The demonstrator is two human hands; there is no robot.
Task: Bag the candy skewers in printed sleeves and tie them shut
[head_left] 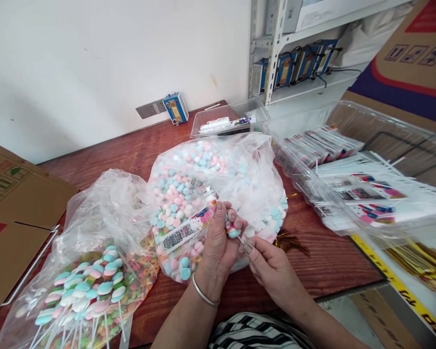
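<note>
My left hand (218, 242), with a metal bangle at the wrist, is closed around a marshmallow skewer (234, 233). Its fingers hide most of the candy. Just to the right, my right hand (272, 266) pinches the white stick (241, 239) below the candy. A printed wrapper strip (183, 234) reaches my left thumb; whether the thumb grips it I cannot tell. Behind both hands lies a large clear bag (254, 179) full of pastel marshmallows. Several assembled marshmallow skewers (90, 286) rest at the lower left, on a bag of coloured ring candies (141, 266).
Right of the wooden table (334, 266), a clear plastic bin (305, 194) holds white sticks and printed wrappers. A smaller clear tray (203, 121) stands at the back. Cardboard boxes (18, 218) flank the left side. Gold twist ties (292, 243) lie beside the marshmallow bag.
</note>
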